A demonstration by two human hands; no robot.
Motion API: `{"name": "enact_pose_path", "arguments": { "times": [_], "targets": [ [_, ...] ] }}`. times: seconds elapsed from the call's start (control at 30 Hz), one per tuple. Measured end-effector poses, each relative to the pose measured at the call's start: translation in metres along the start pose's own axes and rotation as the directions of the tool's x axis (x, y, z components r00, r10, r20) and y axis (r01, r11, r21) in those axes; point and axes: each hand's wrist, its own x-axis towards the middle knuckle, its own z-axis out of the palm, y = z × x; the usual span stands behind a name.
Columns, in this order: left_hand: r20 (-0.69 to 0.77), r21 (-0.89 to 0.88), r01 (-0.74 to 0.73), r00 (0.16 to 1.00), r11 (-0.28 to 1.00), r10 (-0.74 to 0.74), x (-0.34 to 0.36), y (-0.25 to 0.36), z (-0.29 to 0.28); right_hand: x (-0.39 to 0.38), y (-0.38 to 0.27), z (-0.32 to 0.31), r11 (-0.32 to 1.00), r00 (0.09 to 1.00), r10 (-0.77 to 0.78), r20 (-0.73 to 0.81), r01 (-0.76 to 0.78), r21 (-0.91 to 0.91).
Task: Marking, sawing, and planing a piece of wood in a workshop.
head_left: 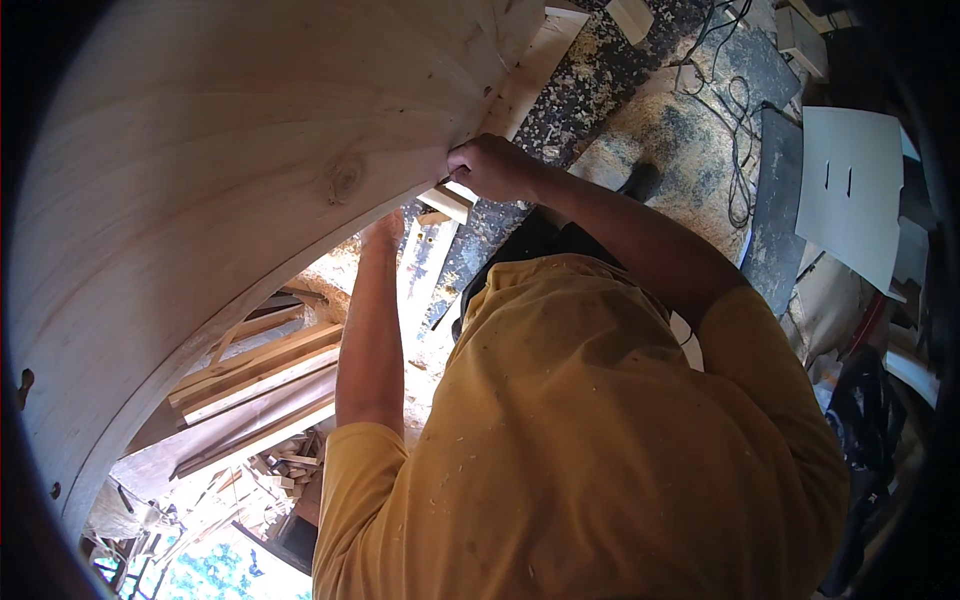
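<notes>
At the upper left spreads a large wooden panel (250,130), its corner held by the curled right hand (490,168), while the left hand (384,230), partly hidden beneath its edge, has a grip I cannot tell.

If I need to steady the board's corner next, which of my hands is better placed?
Probably your right hand: it's at the board's corner, fingers curled. Your left hand is farther along the near edge, partly hidden by the board.
</notes>
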Motion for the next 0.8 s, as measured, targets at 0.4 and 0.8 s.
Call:
{"name": "enact_pose_path", "arguments": {
  "times": [0.4, 0.8],
  "targets": [
    [-0.001, -0.153, -0.031, 1.000, 0.988, 0.031, 0.009, -0.001, 0.038, -0.044, 0.000, -0.021, 0.904, 0.963, 0.256, 0.086, -0.270, 0.332],
    [-0.365, -0.089, -0.150, 0.925, 0.985, 0.107, -0.044, 0.015, 0.083, -0.118, 0.013, -0.029, 0.791, 0.949, 0.263, 0.174, -0.315, 0.525]
  ]
}}
